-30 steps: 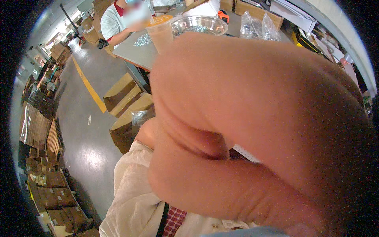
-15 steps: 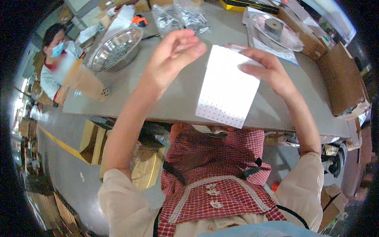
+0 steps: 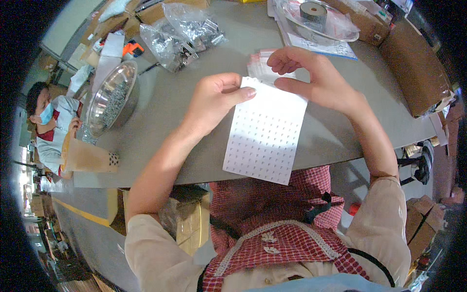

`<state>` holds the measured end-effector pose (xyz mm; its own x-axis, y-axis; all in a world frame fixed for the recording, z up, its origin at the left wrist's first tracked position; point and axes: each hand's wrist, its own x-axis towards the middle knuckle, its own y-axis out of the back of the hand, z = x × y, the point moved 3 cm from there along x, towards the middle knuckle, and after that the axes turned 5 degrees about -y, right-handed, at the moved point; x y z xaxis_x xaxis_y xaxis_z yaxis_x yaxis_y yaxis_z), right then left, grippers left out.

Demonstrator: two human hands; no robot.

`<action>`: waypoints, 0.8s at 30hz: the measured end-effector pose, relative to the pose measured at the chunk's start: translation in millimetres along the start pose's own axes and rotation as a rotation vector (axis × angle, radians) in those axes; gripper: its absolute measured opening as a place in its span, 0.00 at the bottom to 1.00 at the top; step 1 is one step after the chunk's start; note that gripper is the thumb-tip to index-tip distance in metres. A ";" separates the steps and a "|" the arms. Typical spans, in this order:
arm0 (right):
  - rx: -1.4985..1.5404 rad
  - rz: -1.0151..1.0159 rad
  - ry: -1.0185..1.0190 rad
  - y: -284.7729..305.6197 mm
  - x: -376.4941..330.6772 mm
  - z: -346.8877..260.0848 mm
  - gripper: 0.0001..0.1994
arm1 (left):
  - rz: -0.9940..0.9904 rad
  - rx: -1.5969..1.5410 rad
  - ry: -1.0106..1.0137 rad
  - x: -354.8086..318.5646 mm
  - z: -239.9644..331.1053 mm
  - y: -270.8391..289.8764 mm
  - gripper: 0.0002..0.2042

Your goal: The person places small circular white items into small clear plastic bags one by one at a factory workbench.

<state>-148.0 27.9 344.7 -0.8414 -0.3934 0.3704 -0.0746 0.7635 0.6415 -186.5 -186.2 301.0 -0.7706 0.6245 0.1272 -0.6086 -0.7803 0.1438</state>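
A white sheet (image 3: 262, 138) with rows of small printed marks, like a sheet of labels, lies tilted between my hands, its lower end near the table's front edge. My left hand (image 3: 211, 100) pinches its upper left corner, thumb on top. Above the sheet's upper right corner, my right hand (image 3: 316, 80) is open, fingers curved and apart from the thumb, with nothing seen in it. Just beyond the sheet, partly hidden by my right hand, are small clear bags (image 3: 260, 58) with red edges.
Bags of metal parts (image 3: 194, 36) lie at the back. To the left stand a steel bowl (image 3: 130, 70) of small metal pieces and a plastic drink cup (image 3: 90, 156), near a masked person (image 3: 58, 121). A steel dish (image 3: 348, 35) with a dark roll (image 3: 313, 17) and a cardboard box (image 3: 413, 68) are at right.
My left hand has come to the sheet and pinched its corner. My right hand has let go of the sheet and opened. The whole view has shifted.
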 end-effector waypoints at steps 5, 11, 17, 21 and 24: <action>-0.158 0.005 -0.012 -17.5 -10.8 -17.2 0.10 | -0.042 -0.019 -0.080 -5.4 -1.9 -18.3 0.08; -0.274 0.093 0.066 -26.9 -11.4 -20.9 0.09 | -0.084 0.175 -0.076 -9.7 -0.6 -20.7 0.09; -0.328 0.107 0.100 -32.6 -13.3 -19.7 0.08 | -0.063 -0.158 0.039 -13.5 -0.3 -22.0 0.13; -0.315 0.093 0.097 -33.1 -13.9 -19.4 0.08 | -0.069 -0.135 0.055 -14.3 -1.2 -22.6 0.13; -0.387 0.082 0.136 -34.4 -15.5 -21.1 0.09 | -0.040 -0.174 0.118 -15.5 -2.8 -22.8 0.13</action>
<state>-121.1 -3.1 331.1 -0.7559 -0.4230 0.4997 0.2181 0.5569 0.8014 -161.2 -178.2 293.0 -0.7555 0.6552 0.0072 -0.6551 -0.7551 -0.0263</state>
